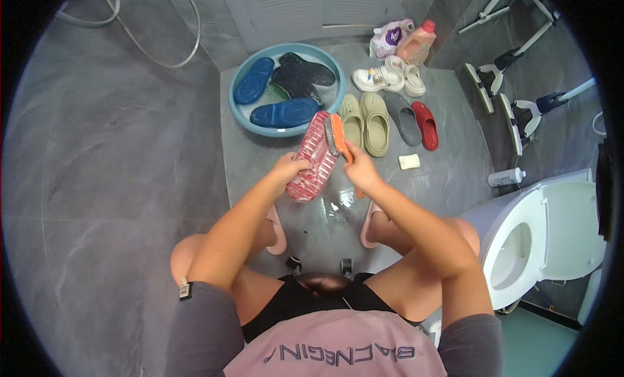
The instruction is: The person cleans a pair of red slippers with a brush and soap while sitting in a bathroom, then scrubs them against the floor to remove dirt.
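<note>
My left hand [288, 169] grips a red slipper [311, 162] by its edge, its ribbed sole facing up and streaked with white, like suds. My right hand [361, 168] is closed round the handle of an orange scrub brush [338, 135]. The brush's grey bristles touch the upper right side of the sole. Just beyond the slipper stands a round blue basin [236, 114] with dark blue slippers [283, 114] and black footwear [300, 77] lying in water.
Right of the basin stand beige clogs [375, 125], a grey clog [403, 119], a red clog [426, 126] and white clogs [379, 79]. A soap bar [409, 161] lies nearer. Behind stands a pink bottle [416, 44]. A toilet [492, 253], a white bottle [506, 177] and mops [520, 127] are at right.
</note>
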### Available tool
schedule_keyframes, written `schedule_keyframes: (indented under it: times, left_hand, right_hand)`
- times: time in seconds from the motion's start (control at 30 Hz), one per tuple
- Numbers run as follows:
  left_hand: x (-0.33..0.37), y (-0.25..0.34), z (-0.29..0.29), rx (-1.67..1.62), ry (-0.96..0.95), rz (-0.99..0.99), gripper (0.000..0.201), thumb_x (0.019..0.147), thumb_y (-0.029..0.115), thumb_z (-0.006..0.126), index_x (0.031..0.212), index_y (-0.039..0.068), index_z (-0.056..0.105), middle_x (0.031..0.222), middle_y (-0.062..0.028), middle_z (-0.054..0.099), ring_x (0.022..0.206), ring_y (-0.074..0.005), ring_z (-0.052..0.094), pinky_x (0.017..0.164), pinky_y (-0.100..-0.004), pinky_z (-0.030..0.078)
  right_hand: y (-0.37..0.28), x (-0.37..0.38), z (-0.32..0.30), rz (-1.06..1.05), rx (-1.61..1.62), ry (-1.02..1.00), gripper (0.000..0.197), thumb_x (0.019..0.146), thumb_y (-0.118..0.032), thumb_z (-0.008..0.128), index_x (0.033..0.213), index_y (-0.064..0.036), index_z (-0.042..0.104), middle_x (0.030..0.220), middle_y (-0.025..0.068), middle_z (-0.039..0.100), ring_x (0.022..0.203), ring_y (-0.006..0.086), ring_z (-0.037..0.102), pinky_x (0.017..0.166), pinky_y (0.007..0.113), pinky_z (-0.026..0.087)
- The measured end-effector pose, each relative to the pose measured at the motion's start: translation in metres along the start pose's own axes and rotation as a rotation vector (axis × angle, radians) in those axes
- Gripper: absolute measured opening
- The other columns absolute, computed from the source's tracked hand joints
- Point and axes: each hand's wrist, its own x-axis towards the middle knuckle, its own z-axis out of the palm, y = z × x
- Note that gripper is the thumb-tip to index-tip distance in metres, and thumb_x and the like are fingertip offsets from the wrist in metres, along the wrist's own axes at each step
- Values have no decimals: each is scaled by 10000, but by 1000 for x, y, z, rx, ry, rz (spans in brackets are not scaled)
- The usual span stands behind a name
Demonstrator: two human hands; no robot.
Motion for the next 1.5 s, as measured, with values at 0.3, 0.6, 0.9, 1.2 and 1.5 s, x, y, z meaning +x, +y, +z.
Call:
schedule_keyframes:
  times: [0.3,0.6,0.9,1.2,1.5]
  left_hand:
    - [92,-201,-19,-261,13,-149,450,866,191,653,1261,7,542,1048,-85,668,921,-192,649,828,-311,515]
    - [107,-243,20,1390,596,220,830,743,403,700,1465,249,322,1452,-189,343,1277,-402,385,921,-616,384]
    - [142,-250,9,1317,623,-154,782,811,401,631,1487,263,262,1519,-209,173,1333,-447,256,970,-660,290]
    - [144,-255,5,1272,586,37,877,729,440,674,1471,183,284,1468,-302,197,1333,-480,233,1037,-624,201]
    - [152,-249,13,1104,599,235,1015,676,460,733,1407,-48,246,1417,-333,276,1305,-489,307,1061,-570,266]
  right_hand:
    - [137,-35,122,360,-177,-17,616,890,-187,526,1466,-150,313,928,293,644,813,417,650,741,474,512]
    - [175,-34,158,412,-501,-106,561,963,-285,468,1483,-219,269,1028,271,597,883,453,596,778,520,479]
    - [182,12,183,264,-513,-186,552,975,-327,437,1490,-303,240,1012,246,584,827,440,604,701,521,493]
    - [200,57,184,169,-626,-154,508,958,-236,465,1447,-261,331,957,256,605,823,452,614,698,523,494]
    - [210,111,168,111,-638,-125,547,962,-189,467,1475,-268,295,961,297,599,849,440,617,737,503,486]
